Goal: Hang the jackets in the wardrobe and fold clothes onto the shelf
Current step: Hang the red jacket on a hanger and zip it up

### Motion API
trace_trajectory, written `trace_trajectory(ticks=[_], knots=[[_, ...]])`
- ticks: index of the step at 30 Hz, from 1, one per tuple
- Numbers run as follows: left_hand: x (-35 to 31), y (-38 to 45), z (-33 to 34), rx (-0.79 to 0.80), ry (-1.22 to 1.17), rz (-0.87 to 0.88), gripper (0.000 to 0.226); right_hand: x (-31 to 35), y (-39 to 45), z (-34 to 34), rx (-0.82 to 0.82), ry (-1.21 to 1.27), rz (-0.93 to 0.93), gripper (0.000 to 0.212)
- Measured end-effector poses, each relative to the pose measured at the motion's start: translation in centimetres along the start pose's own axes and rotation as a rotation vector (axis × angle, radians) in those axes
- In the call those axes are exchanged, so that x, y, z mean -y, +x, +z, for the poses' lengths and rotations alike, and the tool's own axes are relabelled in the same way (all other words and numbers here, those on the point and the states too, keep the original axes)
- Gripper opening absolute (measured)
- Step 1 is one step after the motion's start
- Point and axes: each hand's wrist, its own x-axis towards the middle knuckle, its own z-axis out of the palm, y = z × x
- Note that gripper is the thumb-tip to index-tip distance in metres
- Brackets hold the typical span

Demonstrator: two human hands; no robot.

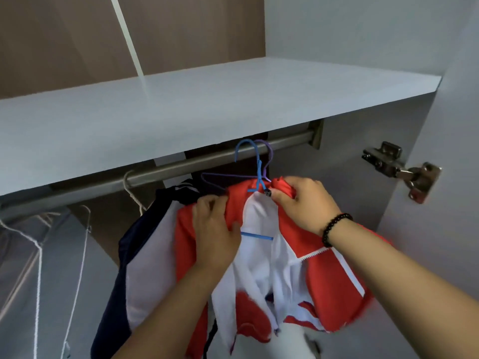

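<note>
A red jacket (329, 286) with white lining hangs open on a blue hanger (255, 167), whose hook is over the metal rail (197, 161) under the pale shelf (181, 107). My left hand (215, 234) grips the jacket's left front near the shoulder. My right hand (300, 200) pinches the red collar beside the hanger's neck. A purple hanger (268, 156) hooks on the rail just behind the blue one. A dark navy and white jacket (145, 255) hangs directly to the left, touching the red one.
White wire hangers (39, 244) and a grey garment (15, 244) hang at the far left of the rail. A metal door hinge (399, 169) sticks out on the right wardrobe wall. The shelf's front edge runs just above the rail.
</note>
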Motion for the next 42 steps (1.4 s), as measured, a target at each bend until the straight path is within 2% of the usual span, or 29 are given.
trace_trajectory(ticks=[4, 8, 13, 20, 22, 24, 27, 31, 33, 36, 38, 42], knots=[[-0.5, -1.6, 1.7, 0.213, -0.241, -0.012, 0.047, 0.4, 1.7, 1.7, 0.030, 0.031, 0.134, 0.043], [0.1, -1.9, 2.2, 0.264, -0.380, -0.188, 0.053, 1.2, 3.7, 3.8, 0.059, 0.088, 0.182, 0.042], [4.6, -2.4, 3.0, 0.316, -0.339, -0.401, 0.049, 2.0, 6.1, 5.8, 0.063, 0.165, 0.232, 0.040], [8.0, -2.9, 3.0, 0.308, -0.325, -0.467, 0.039, 1.6, 5.8, 9.4, 0.171, 0.235, 0.317, 0.044], [9.0, -2.6, 3.4, 0.327, -0.352, -0.541, 0.040, 1.5, 5.7, 9.9, 0.167, 0.258, 0.314, 0.042], [10.5, -2.3, 4.2, 0.373, -0.341, -0.587, 0.047, 1.4, 5.6, 10.0, 0.158, 0.236, 0.292, 0.039], [13.2, -2.4, 5.8, 0.450, -0.281, -0.668, 0.075, 1.4, 5.2, 10.2, 0.162, 0.179, 0.263, 0.044], [12.6, -1.9, 6.1, 0.529, -0.284, -0.760, 0.089, 1.0, 4.5, 10.4, 0.170, 0.125, 0.231, 0.051], [13.0, -1.5, 7.2, 0.543, -0.298, -0.722, 0.087, 0.6, 4.0, 10.6, 0.178, 0.110, 0.214, 0.045], [13.4, -0.8, 8.5, 0.463, -0.286, -0.645, 0.065, -0.3, 3.3, 10.9, 0.195, 0.043, 0.159, 0.031], [13.6, -0.1, 9.2, 0.408, -0.286, -0.662, 0.057, -0.9, 2.7, 10.8, 0.181, -0.025, 0.133, 0.028], [13.8, 0.9, 10.8, 0.407, -0.243, -0.760, 0.070, -2.1, 0.5, 10.7, 0.120, -0.064, 0.129, 0.036]])
